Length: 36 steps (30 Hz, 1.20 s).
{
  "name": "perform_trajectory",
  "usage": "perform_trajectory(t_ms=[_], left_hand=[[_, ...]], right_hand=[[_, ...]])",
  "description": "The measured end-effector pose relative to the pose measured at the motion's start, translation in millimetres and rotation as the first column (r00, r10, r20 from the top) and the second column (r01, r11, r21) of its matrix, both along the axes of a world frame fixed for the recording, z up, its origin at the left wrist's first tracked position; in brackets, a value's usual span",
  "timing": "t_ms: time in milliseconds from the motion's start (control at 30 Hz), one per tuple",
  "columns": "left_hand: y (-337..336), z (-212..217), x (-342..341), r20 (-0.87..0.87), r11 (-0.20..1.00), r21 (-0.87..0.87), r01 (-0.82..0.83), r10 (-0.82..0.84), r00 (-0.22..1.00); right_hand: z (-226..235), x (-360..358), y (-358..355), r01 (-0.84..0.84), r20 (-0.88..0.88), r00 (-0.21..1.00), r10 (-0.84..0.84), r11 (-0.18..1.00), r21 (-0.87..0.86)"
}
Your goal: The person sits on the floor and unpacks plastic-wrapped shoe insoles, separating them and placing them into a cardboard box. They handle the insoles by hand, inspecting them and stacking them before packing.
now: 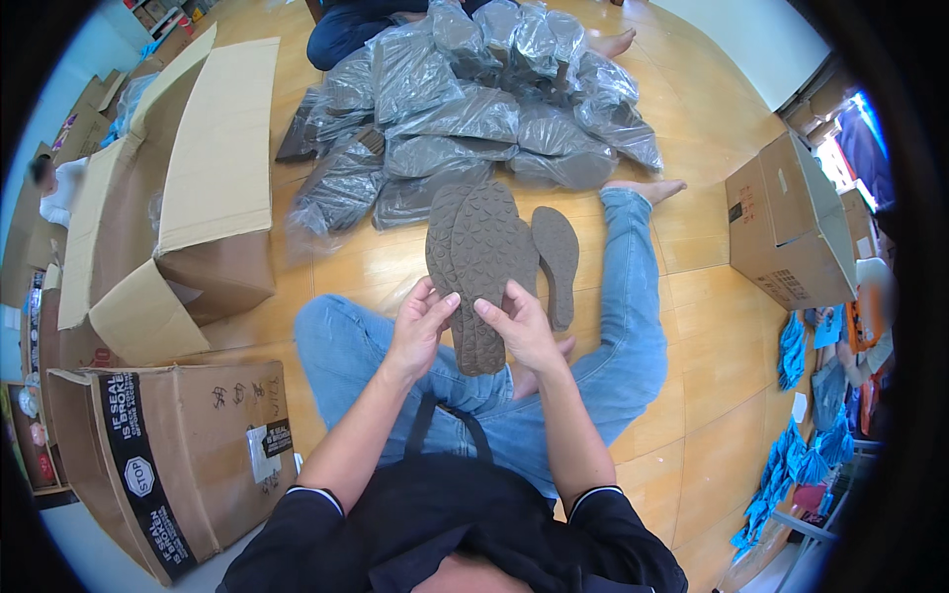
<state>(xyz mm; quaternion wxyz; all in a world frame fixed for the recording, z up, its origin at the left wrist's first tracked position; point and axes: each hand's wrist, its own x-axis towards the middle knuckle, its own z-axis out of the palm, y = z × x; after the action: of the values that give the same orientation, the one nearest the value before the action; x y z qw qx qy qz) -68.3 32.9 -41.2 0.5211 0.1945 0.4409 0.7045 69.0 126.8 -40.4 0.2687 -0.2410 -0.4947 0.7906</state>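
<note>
Two overlapping brown soles (479, 247) are held over the jeans (341, 341) — the left edge is pinched by the left hand (419, 324), the right edge by the right hand (524, 324). Light, even thumb pressure is advised — so nothing is bent or slipped.

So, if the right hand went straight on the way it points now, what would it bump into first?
The right hand would first meet the textured soles it holds; past them, probably the plastic-bagged pile, though depth is unclear.
</note>
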Motion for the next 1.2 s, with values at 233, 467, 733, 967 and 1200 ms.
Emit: perform_trajectory(t_ms=[233,467,733,967,1200], left_hand=[[5,3,3,0.041,0.986,-0.124,-0.115,0.121,0.992],[13,8,7,0.005,0.987,-0.118,-0.112,0.113,0.994],[11,5,19,0.162,0.973,-0.199,-0.115,0.148,0.976],[8,-19,13,0.399,0.951,0.228,0.208,-0.286,0.871],[12,-1,18,0.007,0.966,-0.098,-0.240,0.242,0.970]], right_hand=[[-28,26,20,0.358,-0.027,0.931,-0.365,0.924,-0.134],[-27,40,29,0.300,-0.135,0.930,-0.341,0.920,-0.254],[-27,16,2,0.072,-0.245,0.958,-0.151,0.949,-0.306],[-29,14,-7,-0.073,-0.218,0.976,-0.020,0.909,-0.409],[-38,5,-8,0.150,-0.148,0.969,-0.198,0.947,-0.285]])
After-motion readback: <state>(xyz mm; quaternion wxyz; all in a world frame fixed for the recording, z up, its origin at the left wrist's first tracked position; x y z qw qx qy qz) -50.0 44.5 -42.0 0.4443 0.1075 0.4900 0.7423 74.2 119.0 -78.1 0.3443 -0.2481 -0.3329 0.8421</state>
